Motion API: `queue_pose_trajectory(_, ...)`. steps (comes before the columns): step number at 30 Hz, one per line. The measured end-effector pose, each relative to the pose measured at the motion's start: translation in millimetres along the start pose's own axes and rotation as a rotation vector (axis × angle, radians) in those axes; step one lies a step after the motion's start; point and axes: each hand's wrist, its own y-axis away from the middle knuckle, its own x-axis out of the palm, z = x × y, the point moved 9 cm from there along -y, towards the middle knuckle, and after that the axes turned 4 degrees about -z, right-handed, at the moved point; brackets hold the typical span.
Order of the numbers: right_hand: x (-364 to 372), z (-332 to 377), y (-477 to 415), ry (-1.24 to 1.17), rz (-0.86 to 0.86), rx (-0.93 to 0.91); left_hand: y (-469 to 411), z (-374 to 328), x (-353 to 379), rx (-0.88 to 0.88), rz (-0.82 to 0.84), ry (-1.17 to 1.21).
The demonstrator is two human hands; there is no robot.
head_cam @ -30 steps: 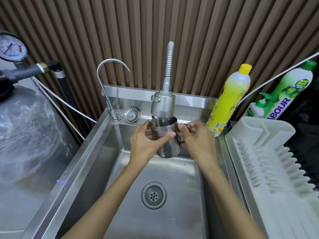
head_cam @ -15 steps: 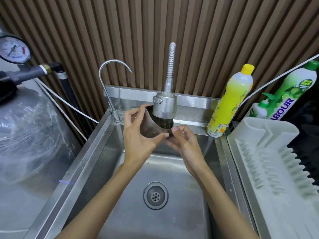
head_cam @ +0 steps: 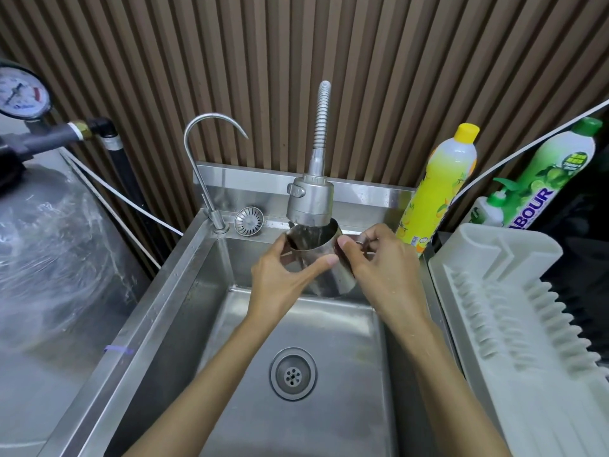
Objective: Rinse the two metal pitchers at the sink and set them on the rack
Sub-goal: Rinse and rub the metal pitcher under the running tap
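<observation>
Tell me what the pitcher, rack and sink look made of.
Pitcher: probably stainless steel, polished; it mirrors its surroundings.
Rack: seemingly moulded plastic, matte off-white, with ribbed slots.
Sink: stainless steel by its look, brushed; dull grey sheen with soft reflections.

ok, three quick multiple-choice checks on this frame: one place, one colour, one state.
1. The pitcher is: A on a shelf; B under the spray head; C in a cupboard.
2. Cap on the bottle nearest the sink: A red; B blue; C yellow.
3. The pitcher is gripped by: A two hands; B one hand; C none.
B: its mouth sits right below the spray head.
C: the cap is yellow.
A: the left hand wraps the body and the right hand grips the handle side.
</observation>
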Motion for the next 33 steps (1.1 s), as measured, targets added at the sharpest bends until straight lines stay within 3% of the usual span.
queue_pose_trajectory(3,9.8,-9.5,-2.6,-0.146,0.032,0.03,-6.7,1.5,2.3,0.025,-0.009,0.074)
queue_pose_trajectory(7,40.8,-28.4,-3.9,-0.541,0.177,0.137,-13.4,-5.8,-8.1,0.105,-0.109,0.142)
queue_pose_trajectory(13,81.6,-38.5,7.7,-0.937,0.326,0.304,2.2,-26.0,-27.1,0.277,-0.279,-0.155)
queue_pose_trajectory(22,53.5,-42.8,5.1,-0.633,0.193,0.345,4.3,-11.6,-29.9,0.085,-0.261,-0.282)
queue_pose_trajectory(29,9.6,-14.8,-4.4,-0.097,0.063,0.077,2.9,9.4,-1.7,-0.007,-0.062,-0.047)
queue_pose_trajectory(31,8.4,-13.8,-3.9,-0.123,0.072,0.059,-2.9,11.6,4.1,-0.003,-0.032,-0.009)
queue_pose_trajectory(33,16.6,-23.2,-5.0,-0.319,0.121,0.118,-8.3,10.3,5.0,0.022,-0.054,0.022)
